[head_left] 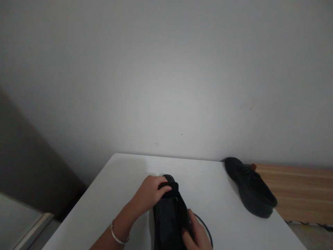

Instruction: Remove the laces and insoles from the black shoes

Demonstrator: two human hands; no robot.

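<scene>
Left hand (149, 192) curls over the far end of a black shoe (170, 215), fingers wrapped onto its upper edge, a bracelet (117, 237) on that wrist. The shoe sits on the white table (125, 184), near its front edge, pointing away. Right hand (196, 232) presses the shoe's near right side, fingers closed against it. Further right, a second black shoe (251, 187) lies alone at the table's right edge, well apart.

second black shoe (251, 191) on white table (125, 173) (right edge), wooden board (299, 191) beyond.
</scene>
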